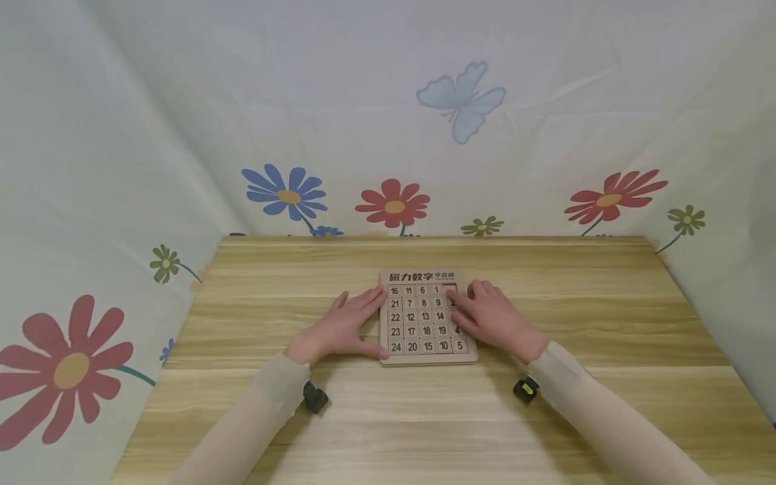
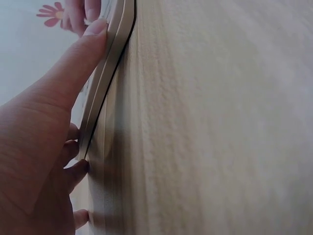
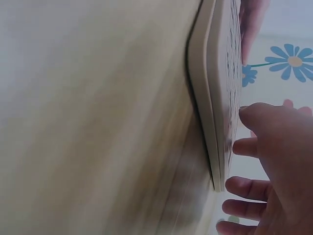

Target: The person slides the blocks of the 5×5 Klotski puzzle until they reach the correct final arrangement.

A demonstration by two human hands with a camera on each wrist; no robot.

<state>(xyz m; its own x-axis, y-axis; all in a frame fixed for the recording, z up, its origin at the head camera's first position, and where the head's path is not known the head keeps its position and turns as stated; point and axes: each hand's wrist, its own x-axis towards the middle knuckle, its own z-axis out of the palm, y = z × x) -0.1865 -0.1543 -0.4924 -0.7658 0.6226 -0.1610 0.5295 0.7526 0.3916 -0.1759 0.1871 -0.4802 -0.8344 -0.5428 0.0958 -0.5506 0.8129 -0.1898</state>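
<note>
A wooden sliding number puzzle (image 1: pixel 424 360) lies flat, its numbered tiles in rows under a dark printed title. The top row reads 16, 11, 6, 1, with a reddish gap at its right end. My left hand (image 1: pixel 342 330) braces the left side: fingertips meet the edge, and the thumb (image 2: pixel 88 51) rests on the near-left corner. Over the right column is my right hand (image 1: pixel 494 316), its index fingertip by the gap and tile 2, the thumb lower down beside tile 14. That hand covers the tile between 2 and 4. Its other fingers (image 3: pixel 247 188) bend loosely past the board's edge.
The puzzle sits on a wood-grain table (image 1: pixel 291 269). Behind and beside the table hangs a pale cloth (image 1: pixel 339 101) printed with flowers and a butterfly. Each wrist carries a small black camera, seen below the left sleeve (image 1: pixel 261 397) and the right sleeve (image 1: pixel 594 397).
</note>
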